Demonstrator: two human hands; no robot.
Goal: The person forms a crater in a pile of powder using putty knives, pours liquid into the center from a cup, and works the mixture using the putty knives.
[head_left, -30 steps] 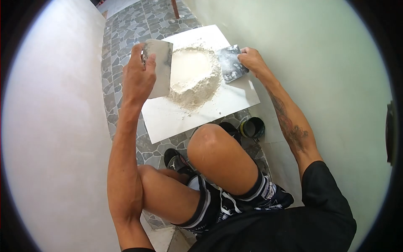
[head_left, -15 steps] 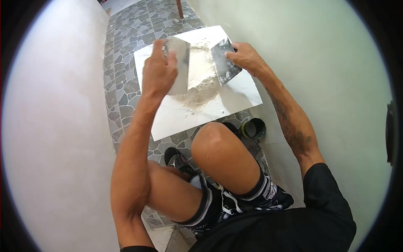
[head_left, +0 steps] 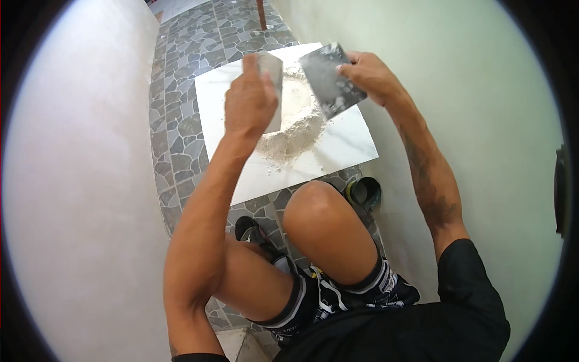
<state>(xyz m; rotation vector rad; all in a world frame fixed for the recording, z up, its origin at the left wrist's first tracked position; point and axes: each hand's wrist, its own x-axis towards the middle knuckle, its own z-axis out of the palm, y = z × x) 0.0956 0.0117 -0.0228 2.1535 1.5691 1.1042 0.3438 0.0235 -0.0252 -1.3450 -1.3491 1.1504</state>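
Note:
My left hand is closed around a flat, greyish scraper, its blade upright and dusted with powder. A dark rectangular scraper with white smears is gripped along its right edge by my right hand, thumb on its face. Between and below the two blades, a ring-shaped heap of pale powder lies on a white marble-patterned slab. The heap's centre looks lighter and smoother than its grey-beige near side. My left hand covers part of the slab and the heap's left side.
A dark cup-like container stands by the right wall, beside my knee. Another wall closes in on the left. Stone-patterned tiles surround the slab, and a reddish-brown post rises beyond it.
The left scraper has moved right over the powder, its face turned more edge-on. The right scraper has risen slightly and tilted, now off the heap's right side. Both hands keep their grip.

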